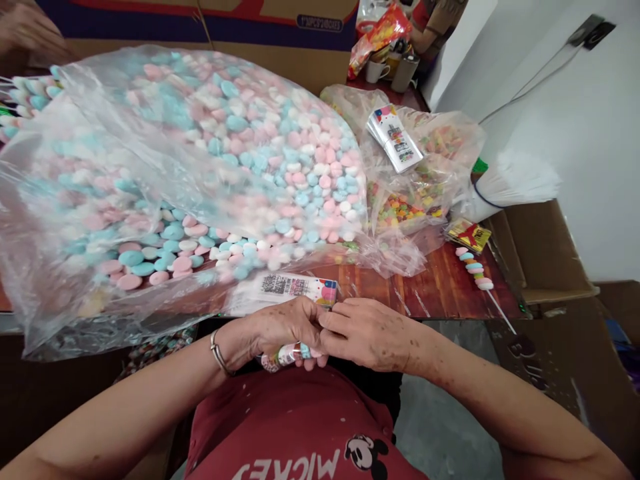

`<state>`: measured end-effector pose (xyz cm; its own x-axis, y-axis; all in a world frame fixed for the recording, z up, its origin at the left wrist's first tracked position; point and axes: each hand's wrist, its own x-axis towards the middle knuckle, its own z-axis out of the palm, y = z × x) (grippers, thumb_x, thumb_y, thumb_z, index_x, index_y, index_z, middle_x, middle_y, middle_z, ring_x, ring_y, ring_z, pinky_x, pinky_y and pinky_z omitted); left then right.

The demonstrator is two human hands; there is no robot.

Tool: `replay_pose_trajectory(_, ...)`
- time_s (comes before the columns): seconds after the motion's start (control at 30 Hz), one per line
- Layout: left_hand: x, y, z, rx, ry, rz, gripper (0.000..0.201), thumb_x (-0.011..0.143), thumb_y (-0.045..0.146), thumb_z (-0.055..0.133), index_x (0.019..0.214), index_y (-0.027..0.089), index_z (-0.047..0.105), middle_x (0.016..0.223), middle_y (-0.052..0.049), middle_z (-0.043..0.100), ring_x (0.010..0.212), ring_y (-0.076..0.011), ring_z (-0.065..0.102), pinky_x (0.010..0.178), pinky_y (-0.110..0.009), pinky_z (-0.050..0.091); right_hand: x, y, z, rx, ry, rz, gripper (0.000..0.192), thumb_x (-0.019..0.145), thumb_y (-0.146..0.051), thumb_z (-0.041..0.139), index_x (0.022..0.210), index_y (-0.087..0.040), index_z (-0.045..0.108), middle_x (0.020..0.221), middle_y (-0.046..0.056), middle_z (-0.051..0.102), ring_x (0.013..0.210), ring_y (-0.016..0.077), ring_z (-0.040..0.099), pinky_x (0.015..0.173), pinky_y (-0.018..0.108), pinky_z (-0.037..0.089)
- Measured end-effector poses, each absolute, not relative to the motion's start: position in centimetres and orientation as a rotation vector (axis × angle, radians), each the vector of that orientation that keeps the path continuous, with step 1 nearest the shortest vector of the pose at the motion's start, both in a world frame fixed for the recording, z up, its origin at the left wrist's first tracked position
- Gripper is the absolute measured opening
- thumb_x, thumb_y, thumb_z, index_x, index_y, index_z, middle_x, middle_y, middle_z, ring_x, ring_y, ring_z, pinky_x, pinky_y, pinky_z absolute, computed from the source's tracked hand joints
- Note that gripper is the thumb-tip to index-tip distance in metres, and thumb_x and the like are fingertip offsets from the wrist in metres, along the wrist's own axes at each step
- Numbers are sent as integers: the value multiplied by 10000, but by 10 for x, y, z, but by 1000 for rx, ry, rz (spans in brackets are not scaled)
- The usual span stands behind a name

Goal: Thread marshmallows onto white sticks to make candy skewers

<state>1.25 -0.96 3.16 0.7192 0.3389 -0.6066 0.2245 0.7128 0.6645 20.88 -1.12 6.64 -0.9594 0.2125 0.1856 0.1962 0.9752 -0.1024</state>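
Note:
My left hand [287, 327] is closed around a candy skewer [286, 357] in a clear printed wrapper, held low in front of my body. Fingers curled, my right hand [367, 333] meets it at the skewer's right end and pinches there; the fingertips are partly hidden. Just beyond my hands, a stack of printed clear wrappers [280, 288] lies at the table's front edge. A huge clear plastic bag [240, 160] spreads behind it, full of pink, blue and white candies, with some loose at its open side [173, 243].
On the right are a bag of small colourful candies [405, 200], a wrapper bundle [395, 138], a yellow card pack [469, 235] and another candy skewer [474, 269]. White sticks [520, 180] stand beside cardboard boxes [545, 247]. Another person's hand [33, 33] shows at the far left.

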Motion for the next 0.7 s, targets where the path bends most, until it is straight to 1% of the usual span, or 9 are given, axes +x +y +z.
replay_pose_trajectory(0.07, 14, -10, 36, 782, 812, 92, 76, 550, 113, 726, 623, 131, 727, 552, -36, 686, 433, -112, 582, 406, -190, 434, 210, -14, 68, -405, -2911, 120, 241, 1010, -219, 375, 1010, -177, 613, 988, 79, 637, 789, 161, 534, 663, 295, 401)
replay_pose_trajectory(0.17, 15, -12, 42, 788, 844, 104, 29, 534, 124, 724, 560, 127, 712, 491, -31, 657, 407, -111, 566, 390, -184, 420, 211, -18, 73, -471, -2931, 158, 269, 1019, -235, 346, 1015, -181, 609, 1250, 111, 589, 827, 147, 544, 638, 278, 406)
replay_pose_trajectory(0.2, 16, -13, 42, 779, 842, 97, 31, 522, 126, 726, 547, 128, 708, 482, -31, 654, 404, -114, 567, 382, -182, 416, 212, -19, 74, -461, -2933, 166, 285, 1021, -225, 332, 995, -176, 612, 1249, 107, 593, 811, 139, 542, 621, 273, 400)
replay_pose_trajectory(0.27, 17, -15, 41, 744, 829, 77, 67, 496, 122, 731, 560, 132, 712, 491, -30, 663, 400, -114, 568, 370, -177, 412, 213, -21, 74, -400, -2907, 185, 305, 1019, -187, 320, 950, -166, 616, 1088, 75, 648, 758, 128, 530, 600, 268, 387)
replay_pose_trajectory(0.33, 18, -18, 37, 714, 801, 60, 100, 481, 125, 735, 578, 128, 713, 513, -35, 678, 395, -111, 571, 357, -169, 405, 214, -20, 72, -325, -2884, 226, 288, 1010, -158, 342, 915, -161, 615, 923, 38, 654, 738, 125, 522, 618, 264, 389)
replay_pose_trajectory(0.37, 18, -19, 34, 708, 786, 55, 105, 477, 133, 739, 577, 126, 708, 514, -38, 679, 387, -108, 567, 346, -162, 394, 215, -20, 71, -295, -2887, 255, 271, 1005, -152, 361, 899, -162, 611, 889, 28, 647, 740, 124, 519, 632, 261, 391)
replay_pose_trajectory(0.5, 21, -21, 27, 706, 745, 25, 102, 493, 140, 742, 585, 114, 705, 498, -42, 667, 362, -98, 551, 341, -158, 406, 216, -18, 68, -254, -2914, 306, 223, 998, -171, 411, 885, -175, 603, 860, 28, 629, 761, 132, 512, 668, 262, 393)
replay_pose_trajectory(0.6, 22, -21, 32, 736, 794, 56, 98, 507, 105, 717, 605, 115, 714, 509, -45, 675, 383, -106, 568, 353, -161, 416, 215, -19, 70, -339, -2894, 258, 236, 1004, -217, 415, 880, -179, 612, 829, 35, 614, 754, 147, 512, 635, 274, 378)
replay_pose_trajectory(0.7, 23, -20, 42, 793, 834, 136, 86, 497, 79, 691, 570, 121, 703, 485, -30, 661, 391, -98, 567, 365, -148, 408, 215, -23, 76, -514, -2917, 267, 245, 1008, -240, 401, 925, -166, 619, 938, 67, 621, 778, 156, 532, 578, 269, 368)
